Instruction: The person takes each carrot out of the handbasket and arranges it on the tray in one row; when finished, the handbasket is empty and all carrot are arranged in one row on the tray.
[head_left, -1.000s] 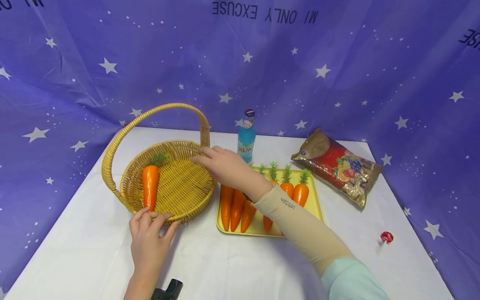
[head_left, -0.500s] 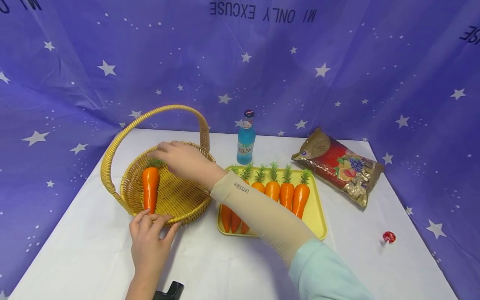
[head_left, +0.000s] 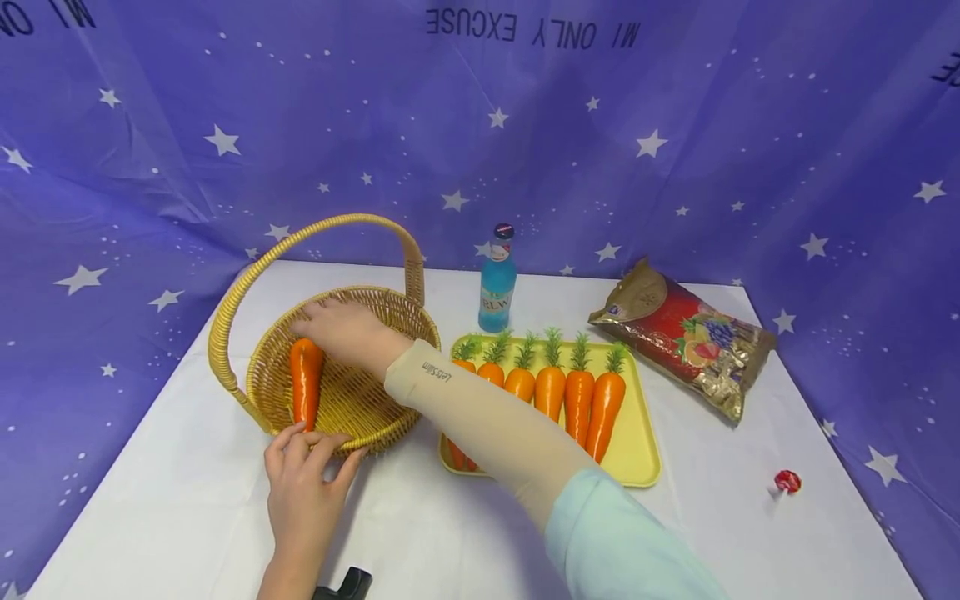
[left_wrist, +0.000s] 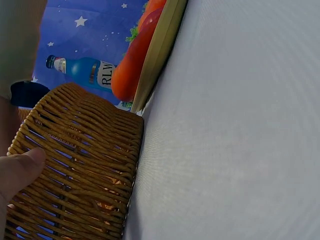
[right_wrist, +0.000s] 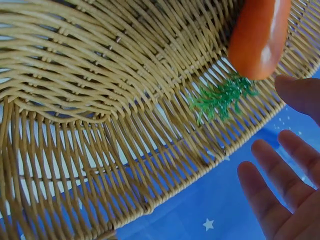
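Note:
A wicker basket (head_left: 375,425) with a tall arched handle stands on the left of the table. My left hand (head_left: 303,487) grips its near rim; in the left wrist view the thumb (left_wrist: 25,170) presses the outer weave. Inside lies one orange carrot (head_left: 306,379), its tip towards that hand. My right hand (head_left: 348,332) hovers over the basket by the carrot's leafy end. In the right wrist view its fingers (right_wrist: 272,180) are spread beside the carrot's green top (right_wrist: 222,97), holding nothing. That green top is hidden in the head view.
Right of the basket, a yellow tray (head_left: 633,450) bears several carrots, partly covered by my right sleeve. Behind it stands a blue bottle (head_left: 497,292). A red snack bag (head_left: 686,333) and a lollipop (head_left: 787,481) lie to the right. A black object (head_left: 351,583) shows at the front edge.
My right hand has moved left, from the basket's right rim to over the carrot's leafy end. My left hand stays on the near rim.

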